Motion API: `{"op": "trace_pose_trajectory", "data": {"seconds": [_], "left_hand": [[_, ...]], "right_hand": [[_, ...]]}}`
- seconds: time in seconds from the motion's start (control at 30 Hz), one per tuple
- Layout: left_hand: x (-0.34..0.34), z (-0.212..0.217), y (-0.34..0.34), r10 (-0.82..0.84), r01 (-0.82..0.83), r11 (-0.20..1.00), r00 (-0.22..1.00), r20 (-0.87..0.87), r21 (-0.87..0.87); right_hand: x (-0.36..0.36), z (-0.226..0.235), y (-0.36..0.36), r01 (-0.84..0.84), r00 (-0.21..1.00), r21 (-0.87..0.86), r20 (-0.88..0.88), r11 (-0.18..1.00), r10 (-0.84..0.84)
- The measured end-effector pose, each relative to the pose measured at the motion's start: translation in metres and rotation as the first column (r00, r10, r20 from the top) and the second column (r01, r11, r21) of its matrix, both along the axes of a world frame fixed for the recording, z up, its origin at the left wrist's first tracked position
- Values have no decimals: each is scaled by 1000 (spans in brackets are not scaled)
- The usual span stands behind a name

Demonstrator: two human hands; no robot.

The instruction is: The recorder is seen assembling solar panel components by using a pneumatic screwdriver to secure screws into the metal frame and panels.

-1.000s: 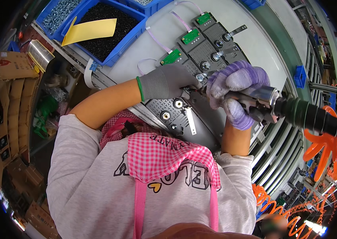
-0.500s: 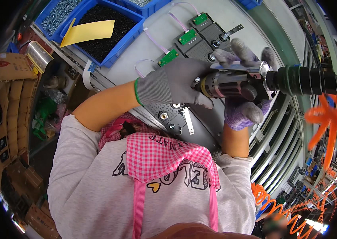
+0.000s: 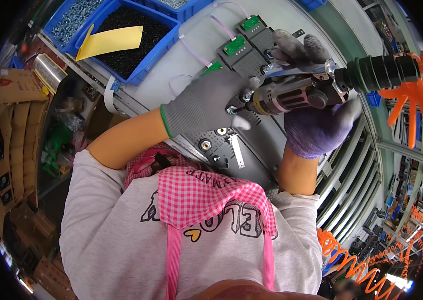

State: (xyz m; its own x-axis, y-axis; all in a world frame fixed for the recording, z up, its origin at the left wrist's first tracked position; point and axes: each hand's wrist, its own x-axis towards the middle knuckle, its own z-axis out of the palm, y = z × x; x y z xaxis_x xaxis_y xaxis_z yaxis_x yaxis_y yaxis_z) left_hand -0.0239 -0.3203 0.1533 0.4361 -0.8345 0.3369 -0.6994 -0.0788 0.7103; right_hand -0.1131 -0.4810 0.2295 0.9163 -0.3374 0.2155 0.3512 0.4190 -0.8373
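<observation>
**So, screwdriver work on a dark metal panel**

Closest to the camera was the person's own chest: a light grey sweatshirt with a pink checked apron over it. Just past that, both forearms reached up onto a dark grey metal panel lying on the pale workbench.

The left hand, in a grey knit glove with a green cuff, lay palm-down on the panel, fingers curled in, with its fingertips right at the screwdriver's tip. I couldn't tell if it pinched a screw there. The right hand, in a purple-grey glove, was wrapped tight around the body of a powered screwdriver, held nearly level, bit pointing left and meeting the panel beside the left fingers. Its black rear end stuck out to the right, near an orange coiled hose.

Farther along the panel sat small green circuit boards with thin pale wires. Beyond those, at the bench's far left, were blue bins of dark screws, one with a yellow card lying across it.
</observation>
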Motion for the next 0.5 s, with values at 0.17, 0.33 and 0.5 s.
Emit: {"op": "trace_pose_trajectory", "data": {"seconds": [0.17,0.33,0.5], "left_hand": [[1,-34,3,-131,6,941,928,348,337],[4,-49,-3,-143,23,952,916,376,305],[15,-46,-7,-244,149,942,919,310,301]], "right_hand": [[14,-12,-17,-326,914,-281,150,903,377],[5,-12,-1,-185,967,-253,123,950,221],[3,-22,-7,-174,941,-290,233,941,246]]}}
